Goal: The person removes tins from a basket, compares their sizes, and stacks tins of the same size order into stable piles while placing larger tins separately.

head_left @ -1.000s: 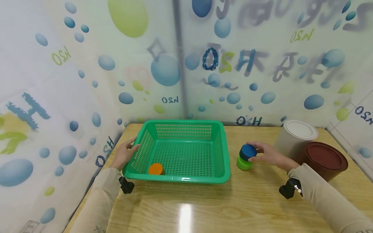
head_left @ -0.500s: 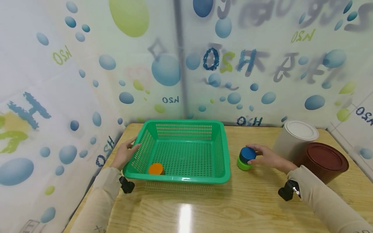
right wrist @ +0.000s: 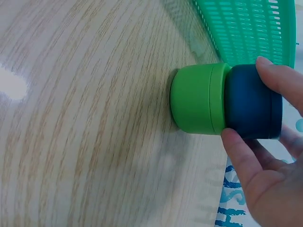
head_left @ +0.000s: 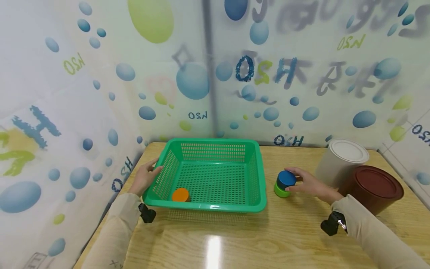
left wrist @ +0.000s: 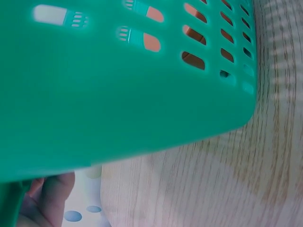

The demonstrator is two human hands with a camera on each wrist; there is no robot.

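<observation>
Hands, head view: my right hand [head_left: 310, 184] grips the blue cylinder [head_left: 286, 179], stacked upright on the green cylinder [head_left: 281, 191] near the desk's [head_left: 235, 243] right edge; my left hand [head_left: 145, 178] holds the green basket's [head_left: 215, 205] left rim. One orange cylinder [head_left: 180, 194] lies inside the basket; I judge two remain outside. Left wrist view: a thumb sits beneath the basket [left wrist: 118, 104] rim. Right wrist view: fingers [right wrist: 279, 78] and thumb pinch the blue cylinder [right wrist: 251, 101]; the stack's long axis stands vertical.
</observation>
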